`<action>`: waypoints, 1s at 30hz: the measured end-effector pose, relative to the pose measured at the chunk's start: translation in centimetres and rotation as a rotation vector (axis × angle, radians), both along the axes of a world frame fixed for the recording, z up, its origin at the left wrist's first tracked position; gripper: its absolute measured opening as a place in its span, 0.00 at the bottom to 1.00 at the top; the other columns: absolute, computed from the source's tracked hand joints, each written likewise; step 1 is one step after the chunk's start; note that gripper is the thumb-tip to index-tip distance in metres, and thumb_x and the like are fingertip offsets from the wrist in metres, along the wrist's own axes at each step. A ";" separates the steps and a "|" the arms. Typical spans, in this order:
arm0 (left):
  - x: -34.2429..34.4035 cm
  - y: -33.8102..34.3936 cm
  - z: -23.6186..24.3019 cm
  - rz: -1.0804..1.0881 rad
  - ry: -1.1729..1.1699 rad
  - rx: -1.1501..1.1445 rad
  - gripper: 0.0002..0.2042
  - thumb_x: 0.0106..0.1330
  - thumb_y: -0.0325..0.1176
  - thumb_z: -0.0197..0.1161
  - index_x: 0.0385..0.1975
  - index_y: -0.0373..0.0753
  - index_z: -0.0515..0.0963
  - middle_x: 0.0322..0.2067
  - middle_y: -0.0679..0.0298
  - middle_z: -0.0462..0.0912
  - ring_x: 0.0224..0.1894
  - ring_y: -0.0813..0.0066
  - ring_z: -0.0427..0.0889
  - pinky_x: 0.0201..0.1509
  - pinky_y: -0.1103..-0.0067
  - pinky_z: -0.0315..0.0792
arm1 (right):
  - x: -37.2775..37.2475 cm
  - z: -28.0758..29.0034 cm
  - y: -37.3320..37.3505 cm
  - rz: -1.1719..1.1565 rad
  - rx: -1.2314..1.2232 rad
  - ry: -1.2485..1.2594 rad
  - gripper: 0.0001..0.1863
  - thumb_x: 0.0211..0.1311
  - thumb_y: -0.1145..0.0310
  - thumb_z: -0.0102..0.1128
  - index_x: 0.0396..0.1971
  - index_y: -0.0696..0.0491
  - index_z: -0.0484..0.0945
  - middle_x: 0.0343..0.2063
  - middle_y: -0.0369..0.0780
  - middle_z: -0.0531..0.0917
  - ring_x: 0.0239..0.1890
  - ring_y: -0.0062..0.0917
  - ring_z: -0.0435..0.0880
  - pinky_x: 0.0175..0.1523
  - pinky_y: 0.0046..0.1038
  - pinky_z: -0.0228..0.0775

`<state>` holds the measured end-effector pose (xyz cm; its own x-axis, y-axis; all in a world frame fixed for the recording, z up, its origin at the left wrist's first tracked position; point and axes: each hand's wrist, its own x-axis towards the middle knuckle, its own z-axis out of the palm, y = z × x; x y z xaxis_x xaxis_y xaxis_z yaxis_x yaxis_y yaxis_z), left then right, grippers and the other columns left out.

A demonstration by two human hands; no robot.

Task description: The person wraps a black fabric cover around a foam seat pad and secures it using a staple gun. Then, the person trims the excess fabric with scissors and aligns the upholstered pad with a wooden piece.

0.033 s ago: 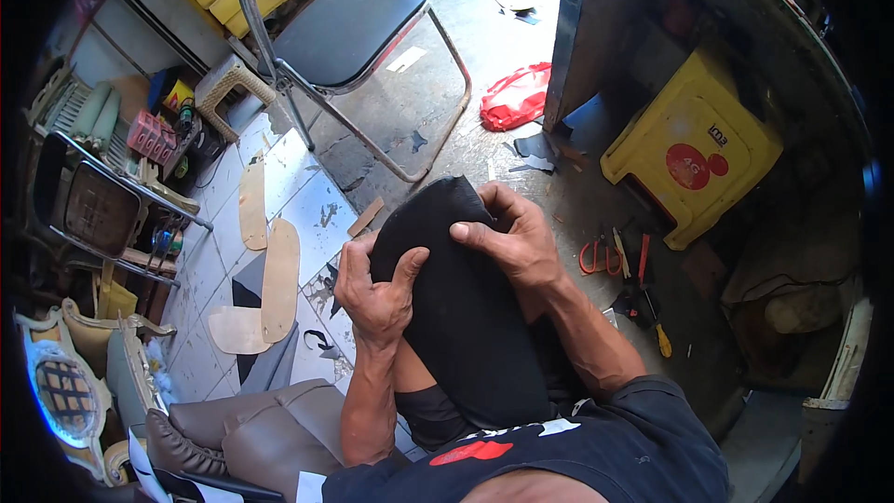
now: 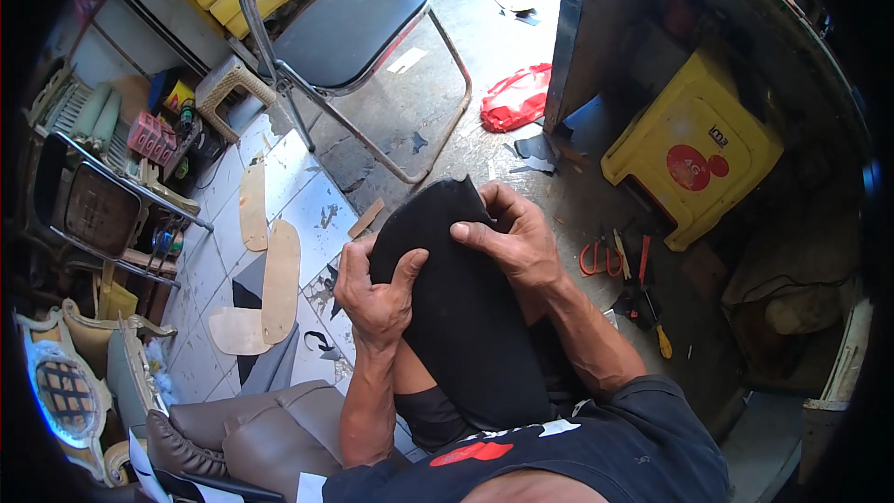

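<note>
My left hand (image 2: 377, 298) grips the left edge of a long black rounded padded piece (image 2: 461, 326), with the thumb pressing on its face near the top. My right hand (image 2: 512, 242) holds the upper right edge, thumb on the front and fingers curled behind, partly hidden. The piece lies upright along my lap, its lower end against my dark shirt. Pale cut rounded panels (image 2: 280, 284) and grey scraps lie on the tiles to my left. Scissors with orange handles (image 2: 601, 259) and a yellow-handled tool (image 2: 661, 340) lie on the floor to my right.
A folding chair (image 2: 345, 33) stands ahead, beside a red bundle (image 2: 515, 95). A yellow plastic stool (image 2: 694, 144) sits at the right by a dark cabinet (image 2: 587, 28). Brown cushions (image 2: 233, 433), ornate chair frames (image 2: 65, 373) and another folding chair (image 2: 102, 200) crowd the left.
</note>
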<state>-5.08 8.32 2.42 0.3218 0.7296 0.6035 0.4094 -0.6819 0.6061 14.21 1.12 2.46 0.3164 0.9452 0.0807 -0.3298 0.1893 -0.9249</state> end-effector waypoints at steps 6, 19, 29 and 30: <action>-0.2 1.5 0.5 0.007 0.134 0.043 0.22 0.62 0.41 0.78 0.43 0.30 0.78 0.40 0.51 0.81 0.42 0.54 0.82 0.48 0.65 0.77 | 0.4 -0.7 1.4 -0.014 0.033 -0.132 0.14 0.68 0.66 0.73 0.44 0.56 0.77 0.33 0.30 0.79 0.34 0.11 0.77 0.40 0.18 0.73; 6.0 2.7 4.1 -0.256 0.099 0.077 0.10 0.71 0.28 0.64 0.48 0.32 0.78 0.38 0.51 0.80 0.39 0.51 0.82 0.44 0.66 0.76 | -0.1 -0.8 2.4 -0.326 0.289 -0.403 0.07 0.70 0.71 0.68 0.40 0.58 0.82 0.29 0.36 0.81 0.32 0.17 0.78 0.37 0.25 0.72; 6.9 2.9 4.0 -0.262 0.013 0.006 0.06 0.73 0.29 0.62 0.42 0.33 0.78 0.32 0.52 0.80 0.30 0.52 0.82 0.35 0.66 0.74 | 0.2 -0.6 3.1 -0.217 0.148 -0.092 0.06 0.72 0.70 0.67 0.42 0.55 0.81 0.35 0.29 0.80 0.37 0.10 0.77 0.43 0.16 0.71; 6.9 2.9 4.1 -0.264 0.006 -0.013 0.06 0.73 0.29 0.62 0.41 0.33 0.78 0.31 0.53 0.80 0.30 0.52 0.81 0.35 0.67 0.74 | 0.4 -0.7 3.4 -0.197 0.138 -0.065 0.06 0.72 0.69 0.67 0.42 0.54 0.81 0.35 0.29 0.81 0.37 0.10 0.77 0.43 0.16 0.71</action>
